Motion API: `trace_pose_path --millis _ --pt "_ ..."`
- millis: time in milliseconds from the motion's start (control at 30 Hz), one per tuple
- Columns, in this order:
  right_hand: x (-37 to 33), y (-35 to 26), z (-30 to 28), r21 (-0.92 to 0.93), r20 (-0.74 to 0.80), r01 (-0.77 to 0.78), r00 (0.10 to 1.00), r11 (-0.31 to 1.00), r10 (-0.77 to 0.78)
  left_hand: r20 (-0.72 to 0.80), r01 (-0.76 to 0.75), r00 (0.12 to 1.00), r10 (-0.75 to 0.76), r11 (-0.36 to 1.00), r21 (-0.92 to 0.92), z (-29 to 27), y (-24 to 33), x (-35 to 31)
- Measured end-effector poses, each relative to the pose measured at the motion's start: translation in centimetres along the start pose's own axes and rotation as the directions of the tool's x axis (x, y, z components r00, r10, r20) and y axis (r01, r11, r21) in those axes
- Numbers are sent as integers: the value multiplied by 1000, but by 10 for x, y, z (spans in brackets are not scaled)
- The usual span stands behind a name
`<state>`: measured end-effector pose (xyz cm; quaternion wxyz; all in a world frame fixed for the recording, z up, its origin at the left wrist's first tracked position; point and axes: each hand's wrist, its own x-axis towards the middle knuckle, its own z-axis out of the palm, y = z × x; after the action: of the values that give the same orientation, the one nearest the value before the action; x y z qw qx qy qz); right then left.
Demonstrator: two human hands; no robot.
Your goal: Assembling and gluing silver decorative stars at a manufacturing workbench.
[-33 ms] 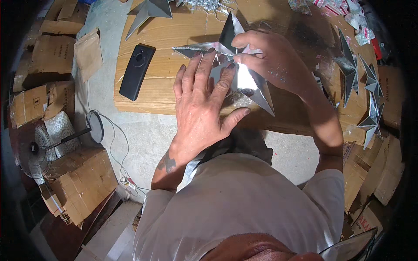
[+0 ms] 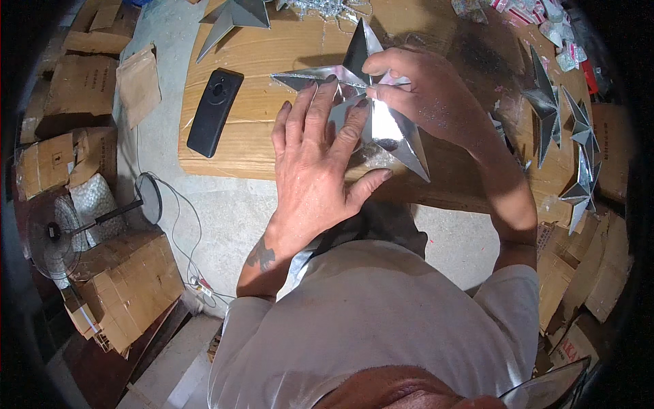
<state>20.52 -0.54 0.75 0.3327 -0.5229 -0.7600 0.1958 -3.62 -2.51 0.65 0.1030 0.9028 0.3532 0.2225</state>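
A shiny silver five-pointed star [image 2: 395, 126] with folded ridges lies on the brown tabletop. My left hand [image 2: 313, 157] rests flat on its lower left side, fingers spread and thumb stretched out. Over the star's right side is my right hand [image 2: 426, 92], with thumb and forefinger brought close together near the centre. What sits between those fingertips, if anything, is too small to make out. A glittery line runs along the ridge of the left point. Both hands cover parts of the star's other points.
A black phone [image 2: 214, 112] lies left on the table [image 2: 255, 136]. Another star [image 2: 235, 24] and silver tinsel cord [image 2: 327, 8] are at the far edge. Several stars [image 2: 545, 109] line the right side, near crumpled wrappers [image 2: 524, 12]. A fan [image 2: 51, 232] and cardboard boxes [image 2: 136, 286] stand left.
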Motion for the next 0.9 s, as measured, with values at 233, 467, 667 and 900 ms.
trace_pose_path --millis 233,467,667,900 --pt "1 5 2 -8 -19 12 1000 1000 -12 -11 -12 1000 12 999 -29 4 -3 -1" --pt "1 0 0 3 -26 -23 999 1000 23 -9 9 1000 -9 1000 -1 0 0 -5" --pt "1 4 2 34 -17 1 1000 999 0 -3 1 1000 -1 1000 -30 0 -4 -14" --pt "1 -2 0 6 18 -64 998 998 64 33 35 999 -35 999 -13 -7 -6 -31"
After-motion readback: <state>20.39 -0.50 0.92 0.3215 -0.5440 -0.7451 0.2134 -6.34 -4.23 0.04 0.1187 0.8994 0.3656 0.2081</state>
